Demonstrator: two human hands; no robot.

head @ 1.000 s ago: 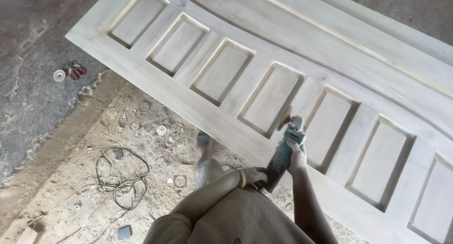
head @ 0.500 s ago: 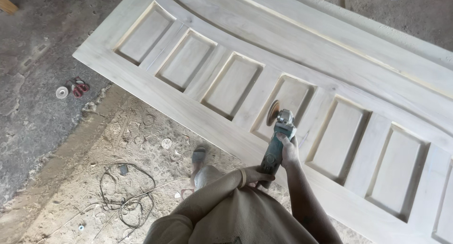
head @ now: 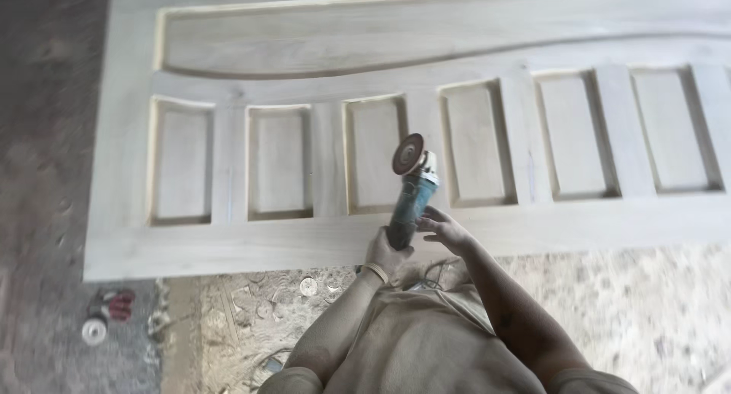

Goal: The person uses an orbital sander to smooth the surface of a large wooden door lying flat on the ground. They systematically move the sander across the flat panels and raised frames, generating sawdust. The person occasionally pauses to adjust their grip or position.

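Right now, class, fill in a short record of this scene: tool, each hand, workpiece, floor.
tool: angle grinder, teal body, disc raised off the wood
left hand: grips the grinder's rear
right hand: open, fingers beside the grinder body
workpiece: pale wooden door with recessed panels, lying flat
floor: sawdust, loose sanding discs

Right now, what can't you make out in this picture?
Head view only:
- Wooden door: right end cut off by the frame edge.
- Small red and white objects on the floor: blurred, kind unclear.
- Angle grinder: rear hidden inside the left hand.
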